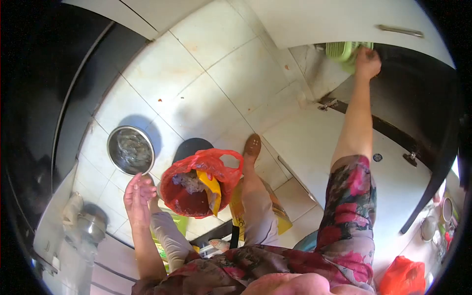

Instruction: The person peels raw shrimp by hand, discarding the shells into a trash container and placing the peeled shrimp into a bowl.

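Note:
At the upper right, my right hand (368, 63) is closed on the edge of a light green plastic basket (339, 51) inside an open cabinet. My left hand (137, 199) hangs with its fingers apart and holds nothing. Just above it on the floor is a round metal bowl (131, 150) with something wet and greyish inside. Right of that hand stands a bin lined with a red plastic bag (172, 194). Inside the bag are a yellow wrapper (211, 189) and crumpled clear plastic.
The open cabinet door (314, 142) extends below my right arm. A white cabinet with a metal handle (400, 31) is at the top right. A metal pot (92, 223) stands at lower left, a red bag (403, 276) at lower right. My feet are on the tiled floor.

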Motion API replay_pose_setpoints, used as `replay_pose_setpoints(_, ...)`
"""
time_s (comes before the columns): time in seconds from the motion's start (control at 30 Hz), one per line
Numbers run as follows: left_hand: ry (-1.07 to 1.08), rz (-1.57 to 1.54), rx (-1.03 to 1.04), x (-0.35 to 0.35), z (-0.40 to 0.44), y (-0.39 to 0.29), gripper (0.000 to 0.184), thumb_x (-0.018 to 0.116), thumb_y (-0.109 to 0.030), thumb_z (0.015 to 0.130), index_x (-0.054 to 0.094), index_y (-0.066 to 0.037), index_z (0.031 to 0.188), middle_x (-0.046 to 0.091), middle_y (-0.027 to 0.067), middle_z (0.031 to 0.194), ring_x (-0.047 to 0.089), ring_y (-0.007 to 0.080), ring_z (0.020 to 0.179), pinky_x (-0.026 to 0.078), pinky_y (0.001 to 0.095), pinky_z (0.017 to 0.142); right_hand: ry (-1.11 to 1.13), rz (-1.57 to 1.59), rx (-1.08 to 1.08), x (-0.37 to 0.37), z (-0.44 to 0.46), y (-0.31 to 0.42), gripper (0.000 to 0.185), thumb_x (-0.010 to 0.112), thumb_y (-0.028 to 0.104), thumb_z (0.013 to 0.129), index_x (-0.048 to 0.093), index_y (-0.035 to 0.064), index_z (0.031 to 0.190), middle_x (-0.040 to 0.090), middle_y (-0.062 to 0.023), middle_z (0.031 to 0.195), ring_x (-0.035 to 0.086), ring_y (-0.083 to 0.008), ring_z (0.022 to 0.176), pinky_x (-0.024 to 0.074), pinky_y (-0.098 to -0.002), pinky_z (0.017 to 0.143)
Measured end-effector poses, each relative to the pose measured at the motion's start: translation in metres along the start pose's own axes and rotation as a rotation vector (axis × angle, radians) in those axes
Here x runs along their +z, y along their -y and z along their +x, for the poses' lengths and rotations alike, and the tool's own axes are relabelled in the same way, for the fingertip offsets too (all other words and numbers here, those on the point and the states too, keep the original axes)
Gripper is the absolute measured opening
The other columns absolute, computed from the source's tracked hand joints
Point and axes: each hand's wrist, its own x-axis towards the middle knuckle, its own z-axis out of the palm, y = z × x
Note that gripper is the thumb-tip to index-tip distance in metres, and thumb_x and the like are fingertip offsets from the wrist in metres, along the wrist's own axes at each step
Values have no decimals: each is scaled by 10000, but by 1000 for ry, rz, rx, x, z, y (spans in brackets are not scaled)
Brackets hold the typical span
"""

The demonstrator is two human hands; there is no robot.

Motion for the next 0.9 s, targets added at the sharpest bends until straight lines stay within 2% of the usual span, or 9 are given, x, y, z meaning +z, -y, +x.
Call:
replay_pose_setpoints(0.07,1,-32,4,-15,-8,-12,360,511,-239,998,521,-18,1282,657,116,1019,655,159,779,544,273,675,-65,-96,93,-19,-22,-5,353,657,376,766,722,35,828,693,-205,807,665,-408,788,523,-462,741)
replay_pose_setpoints(0.13,4,-46,8,-33,-17,-29,360,509,-237,998,520,-19,1284,656,116,1024,655,163,780,543,276,674,-89,-208,202,-35,-57,3,332,626,303,795,701,-21,797,680,-233,760,674,-395,771,523,-468,709)
replay_pose_setpoints(0.27,26,-13,54,-74,-27,-64,352,505,-231,998,520,-29,1286,655,120,1029,658,168,794,544,278,674,-76,-115,374,-89,-140,45,431,582,380,814,678,-39,778,677,-232,777,662,-419,764,521,-487,712)
replay_pose_setpoints(0.37,138,137,34,-99,-19,-104,341,489,-226,1004,519,-23,1276,654,120,1027,662,166,792,544,270,663,-114,-8,664,-151,-195,88,485,591,411,851,674,-51,730,675,-217,729,652,-390,690,507,-452,672)
replay_pose_setpoints(0.5,390,208,36,-120,22,-165,349,462,-231,1015,519,-1,1270,651,109,1022,656,153,775,534,252,651,-157,270,706,-252,-265,159,528,545,414,938,693,-58,753,666,-151,643,632,-218,632,482,-387,642)
replay_pose_setpoints(0.6,384,331,156,-147,26,-180,387,500,-280,999,517,-20,1285,649,106,1026,648,149,796,530,264,662,-84,392,700,-264,-287,206,501,554,385,946,682,-59,753,656,-112,629,573,-165,587,457,-359,600)
replay_pose_setpoints(0.67,340,343,176,-183,17,-161,397,515,-294,991,520,-30,1287,648,109,1034,648,152,797,524,253,655,8,434,620,-258,-281,244,485,562,377,944,677,-54,752,644,-120,612,551,-166,559,451,-361,583)
replay_pose_setpoints(0.8,146,443,-32,-255,-7,-110,371,522,-275,984,530,-44,1274,653,107,1032,649,160,780,519,258,641,225,389,445,-287,-302,285,409,583,344,934,667,-17,759,597,-181,607,525,-200,534,452,-374,586)
replay_pose_setpoints(0.9,-4,486,-139,-278,0,-75,350,525,-266,982,540,-46,1255,656,103,1026,649,158,758,515,258,624,393,329,408,-340,-327,261,342,591,297,932,668,-14,813,631,-188,712,577,-235,604,464,-366,617)
